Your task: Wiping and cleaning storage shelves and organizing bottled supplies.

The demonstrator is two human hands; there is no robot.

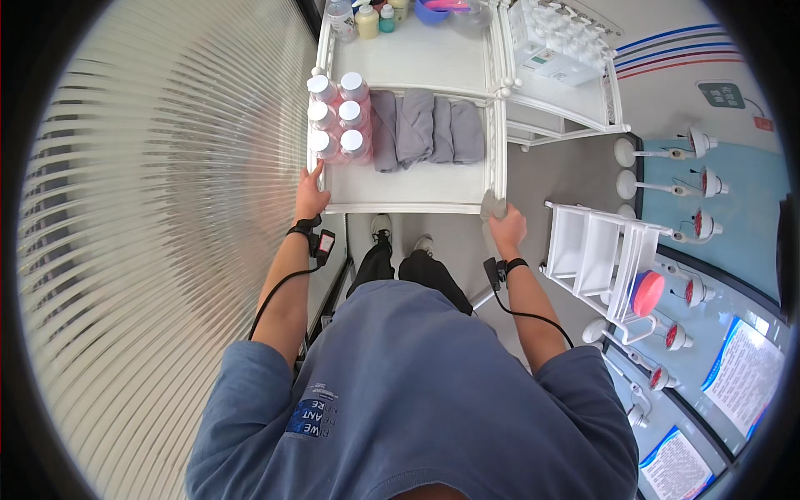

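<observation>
A white shelf cart (406, 207) stands directly before me. My left hand (311, 197) holds its left front edge, close beside several pink bottles (351, 114) with white caps. Closed around a grey cloth (491, 205), my right hand (509, 229) is at the cart's front right corner. Whether that hand also grips the rail beneath the cloth is hard to tell. Several folded grey towels (415, 128) lie on the same shelf, right of the bottles. Both wrists wear black straps with small cabled devices.
Ribbed glass (169, 219) runs close along my left. The cart's rear section holds pump bottles (367, 22) and a blue bowl (432, 11). At right are another white rack (569, 100), a small white trolley (594, 250) and several lamps (706, 181) on stands.
</observation>
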